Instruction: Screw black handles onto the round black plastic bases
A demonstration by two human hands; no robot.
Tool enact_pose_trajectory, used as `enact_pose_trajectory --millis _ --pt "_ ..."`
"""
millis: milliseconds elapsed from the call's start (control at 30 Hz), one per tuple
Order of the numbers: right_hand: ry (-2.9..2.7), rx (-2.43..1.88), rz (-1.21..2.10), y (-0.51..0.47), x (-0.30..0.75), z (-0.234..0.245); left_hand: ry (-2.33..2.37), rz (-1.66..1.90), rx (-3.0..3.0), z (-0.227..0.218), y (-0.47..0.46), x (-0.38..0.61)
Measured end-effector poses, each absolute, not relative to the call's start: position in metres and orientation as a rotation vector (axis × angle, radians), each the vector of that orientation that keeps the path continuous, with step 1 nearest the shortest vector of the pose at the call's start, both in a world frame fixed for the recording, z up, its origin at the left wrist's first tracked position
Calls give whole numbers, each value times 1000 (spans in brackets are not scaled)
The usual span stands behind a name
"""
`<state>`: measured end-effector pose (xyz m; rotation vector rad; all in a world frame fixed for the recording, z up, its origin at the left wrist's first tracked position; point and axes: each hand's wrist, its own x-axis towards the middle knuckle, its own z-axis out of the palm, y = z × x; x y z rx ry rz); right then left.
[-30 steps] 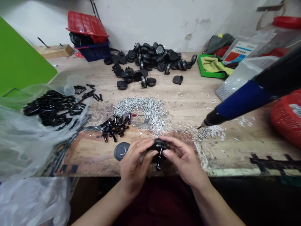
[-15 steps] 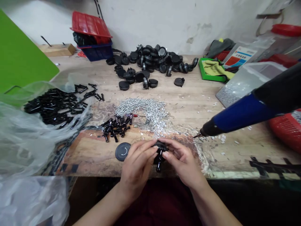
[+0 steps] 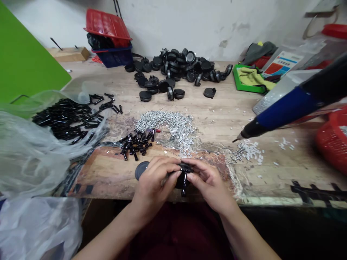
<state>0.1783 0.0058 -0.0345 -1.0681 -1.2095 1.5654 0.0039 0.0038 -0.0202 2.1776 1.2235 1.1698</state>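
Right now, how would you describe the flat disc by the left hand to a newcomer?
On the wooden workbench, below the silver screws, find the left hand. The dark disc lies flat, partly hidden by it, apart from the heaped discs behind.

Head-worn camera, looking forward and down over the workbench [image 3: 217, 108]

Blue & black elec. screwdriver [image 3: 287, 112], red crate [image 3: 107, 25] on navy basket [image 3: 112, 57], black discs [image 3: 173, 65], silver screws [image 3: 165, 122], bright green board [image 3: 24, 54], pale worktop [image 3: 217, 108] w/ brown stains.
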Motion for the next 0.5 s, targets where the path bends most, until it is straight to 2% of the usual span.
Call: enact_pose_trajectory --millis 167,500 --pt "-1211 -1071 1569 5 182 -31 1113 986 2272 -14 9 -1" --pt "-920 -991 1675 0 181 -42 1113 969 2274 -25 -3 5"
